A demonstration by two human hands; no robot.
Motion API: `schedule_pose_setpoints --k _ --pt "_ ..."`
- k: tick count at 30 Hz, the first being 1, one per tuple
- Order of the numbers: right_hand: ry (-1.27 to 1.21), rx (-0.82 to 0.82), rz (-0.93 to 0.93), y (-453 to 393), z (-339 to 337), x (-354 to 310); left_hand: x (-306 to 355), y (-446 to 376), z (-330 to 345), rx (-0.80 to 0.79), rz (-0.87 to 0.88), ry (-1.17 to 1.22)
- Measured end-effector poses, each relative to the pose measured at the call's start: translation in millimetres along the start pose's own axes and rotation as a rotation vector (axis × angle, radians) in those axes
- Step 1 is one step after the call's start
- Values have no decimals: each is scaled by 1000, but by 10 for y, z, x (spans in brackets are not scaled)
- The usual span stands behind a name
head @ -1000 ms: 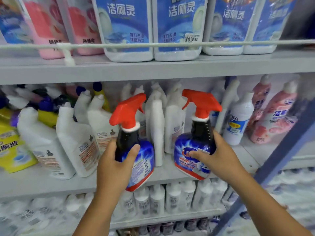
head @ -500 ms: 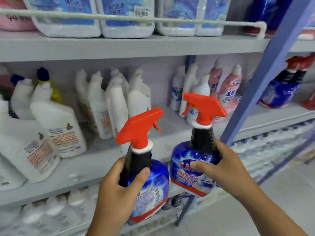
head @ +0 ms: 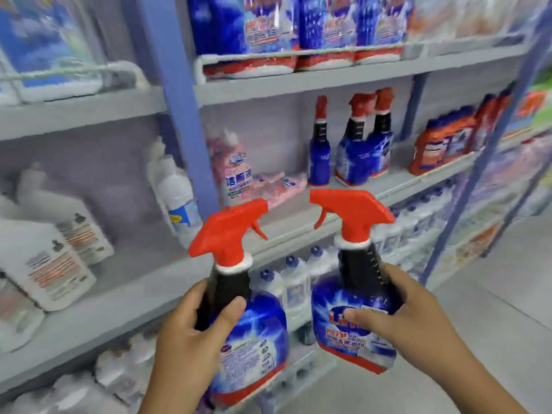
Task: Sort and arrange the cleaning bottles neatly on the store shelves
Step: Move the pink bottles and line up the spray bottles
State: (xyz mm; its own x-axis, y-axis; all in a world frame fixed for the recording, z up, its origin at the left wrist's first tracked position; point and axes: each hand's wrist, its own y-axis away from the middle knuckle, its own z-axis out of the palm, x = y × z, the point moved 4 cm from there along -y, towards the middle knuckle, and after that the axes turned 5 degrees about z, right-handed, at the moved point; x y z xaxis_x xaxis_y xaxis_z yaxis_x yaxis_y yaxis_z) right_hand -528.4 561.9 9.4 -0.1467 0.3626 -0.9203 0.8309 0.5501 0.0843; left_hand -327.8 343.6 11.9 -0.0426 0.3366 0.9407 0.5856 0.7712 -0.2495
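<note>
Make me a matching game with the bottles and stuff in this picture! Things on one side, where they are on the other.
Things:
1. spray bottle with its back label showing
2. spray bottle with its front label showing
3. group of matching spray bottles
4. pink bottle

Places:
A. upright on the middle shelf, just right of the blue post
B. held in the right hand
C. held in the left hand
D. standing farther right on the middle shelf

Pairs: 1-C, 2-B, 3-D, 4-A
</note>
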Motion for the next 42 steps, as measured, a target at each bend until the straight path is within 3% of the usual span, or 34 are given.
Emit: schedule_pose_setpoints --k 7,14,21,28,36,42 --pt "-98 121 7 -417 -1216 233 470 -261 1256 7 45 108" --pt "-125 135 -92 -1064 -1689 158 774 -959 1980 -34 160 175" --pt "-16 148 -215 -1980 -1997 -153 669 -1913 2618 -1 197 252" --pt "118 76 -348 -2920 -2113 -297 606 -2621 2993 -77 255 165" --pt "199 -15 -455 -3836 -2115 -276 312 -3098 3052 9 172 38" --pt "88 -228 -429 -4282 -2208 -196 208 -3193 3230 86 125 -33"
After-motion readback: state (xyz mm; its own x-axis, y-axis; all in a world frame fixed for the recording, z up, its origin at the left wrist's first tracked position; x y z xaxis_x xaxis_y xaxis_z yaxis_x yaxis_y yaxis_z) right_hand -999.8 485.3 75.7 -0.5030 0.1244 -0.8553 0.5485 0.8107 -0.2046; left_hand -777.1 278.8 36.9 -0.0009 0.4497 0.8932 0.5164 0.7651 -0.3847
